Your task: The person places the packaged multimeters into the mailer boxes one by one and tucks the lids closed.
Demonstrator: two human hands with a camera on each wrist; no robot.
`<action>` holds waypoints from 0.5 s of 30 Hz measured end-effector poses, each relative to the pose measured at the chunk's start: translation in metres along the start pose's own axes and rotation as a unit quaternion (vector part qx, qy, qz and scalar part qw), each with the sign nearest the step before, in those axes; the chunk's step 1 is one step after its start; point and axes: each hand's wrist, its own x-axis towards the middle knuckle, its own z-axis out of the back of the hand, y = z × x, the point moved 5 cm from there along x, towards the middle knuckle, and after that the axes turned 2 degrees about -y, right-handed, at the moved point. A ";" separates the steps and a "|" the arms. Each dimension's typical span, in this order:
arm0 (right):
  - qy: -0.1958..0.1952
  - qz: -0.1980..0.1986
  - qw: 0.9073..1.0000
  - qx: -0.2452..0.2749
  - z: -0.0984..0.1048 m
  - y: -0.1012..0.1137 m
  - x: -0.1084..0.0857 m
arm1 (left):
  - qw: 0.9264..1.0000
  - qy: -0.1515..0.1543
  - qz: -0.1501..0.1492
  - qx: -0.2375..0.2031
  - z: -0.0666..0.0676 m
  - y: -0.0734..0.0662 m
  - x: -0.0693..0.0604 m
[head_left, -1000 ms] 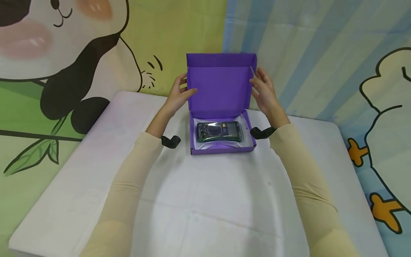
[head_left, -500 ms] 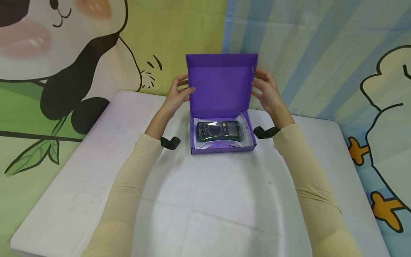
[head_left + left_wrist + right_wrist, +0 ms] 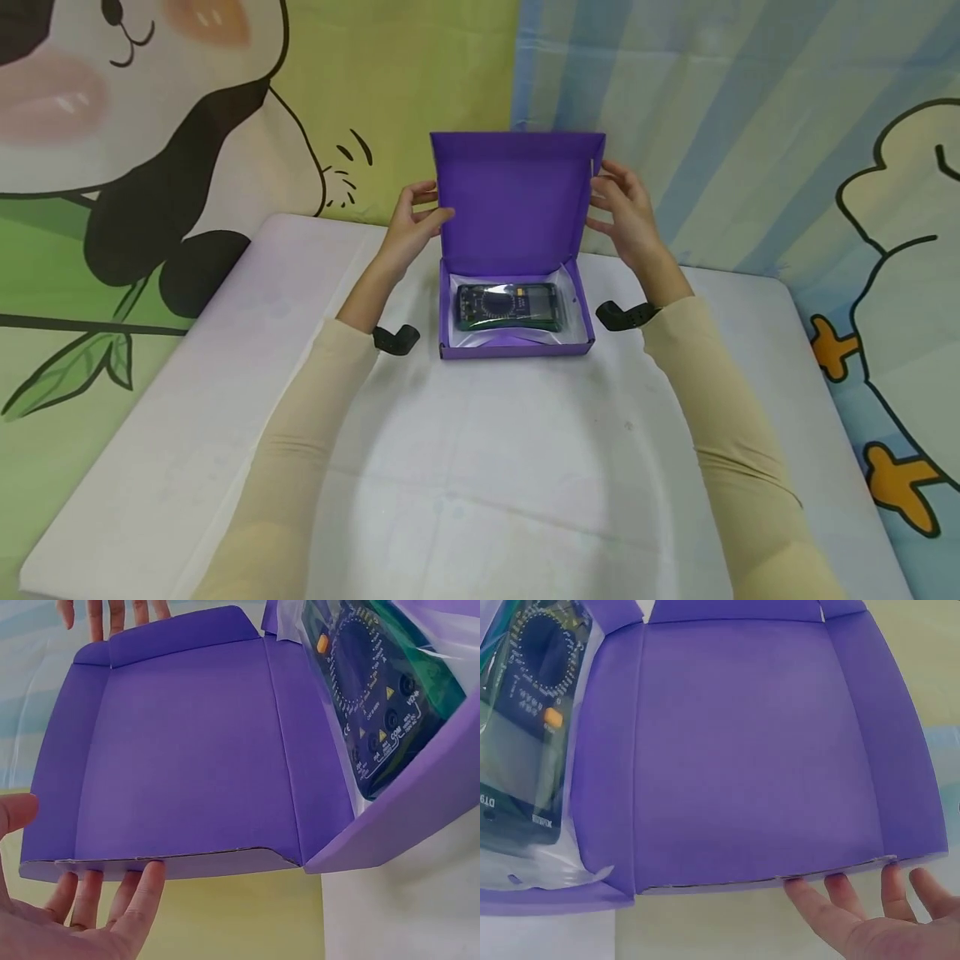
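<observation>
Person's bare L hand [image 3: 408,225] and R hand [image 3: 630,208] are steadying the raised lid [image 3: 517,208] of a purple box [image 3: 517,352], upper centre of the head view. Vs. about 1 sec ago, the lid's top edge is now sitting slightly lower and looking wider, so the lid is prob. tipping fwd a bit, toward the wearer; the R hand is resting a touch farther right, while the L hand is keeping approx. the same spot. For the work, that's prob. meaning a small adjustment only: the lid is being guided from both sides but is standing well up, not covering the base. The meter [image 3: 510,307], dark w/ a round dial, is staying put, lying in a clear bag [image 3: 573,327] inside the base, centre of the head view; neither hand is touching it. L hand's fingers are extending apart from the thumb, tips touching the lid's outer side, bottom left of the left-wrist view; it isn't clamping. R hand's fingers are also spreading, tips resting against the opposite side, bottom right of the right-wrist view, w/ no clamp showing. Box is sitting on a white table [image 3: 480,467] that's filling the head view's lower centre.
</observation>
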 end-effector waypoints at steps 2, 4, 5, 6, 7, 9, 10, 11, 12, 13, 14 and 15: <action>0.002 0.002 1.000 -0.002 0.002 0.000 -0.002 | 1.000 -0.006 0.003 0.008 0.001 0.000 -0.001; 0.005 0.005 1.000 -0.006 0.003 0.000 -0.005 | 1.000 -0.013 0.002 0.019 0.002 0.000 -0.001; 0.008 0.007 1.000 -0.008 0.004 0.000 -0.006 | 1.000 -0.018 0.002 0.024 0.003 -0.001 -0.001; 0.009 0.009 1.000 -0.011 0.004 0.000 -0.007 | 0.999 -0.022 0.002 0.028 0.003 -0.001 -0.002; 0.011 0.010 1.000 -0.013 0.004 0.000 -0.008 | 0.999 -0.027 0.002 0.030 0.003 -0.002 -0.002; 0.013 0.014 1.000 -0.017 0.005 0.000 -0.010 | 0.999 -0.037 0.001 0.030 0.003 -0.003 -0.002; 0.014 0.016 1.000 -0.018 0.005 0.000 -0.011 | 0.999 -0.044 0.002 0.029 0.003 -0.003 -0.002; 0.013 0.018 1.000 -0.019 0.005 -0.001 -0.012 | 0.998 -0.050 0.004 0.029 0.002 -0.003 -0.002; 0.012 0.019 1.000 -0.019 0.005 -0.001 -0.013 | 0.998 -0.056 0.005 0.029 0.002 -0.003 -0.002; 0.011 0.020 1.000 -0.017 0.005 -0.001 -0.013 | 0.998 -0.063 0.007 0.029 0.002 -0.003 -0.002; 0.009 0.020 1.000 -0.017 0.006 -0.002 -0.014 | 0.997 -0.070 0.007 0.029 0.001 -0.003 -0.003; 0.007 0.020 1.000 -0.018 0.006 -0.002 -0.015 | 0.997 -0.076 0.008 0.030 0.001 -0.002 -0.003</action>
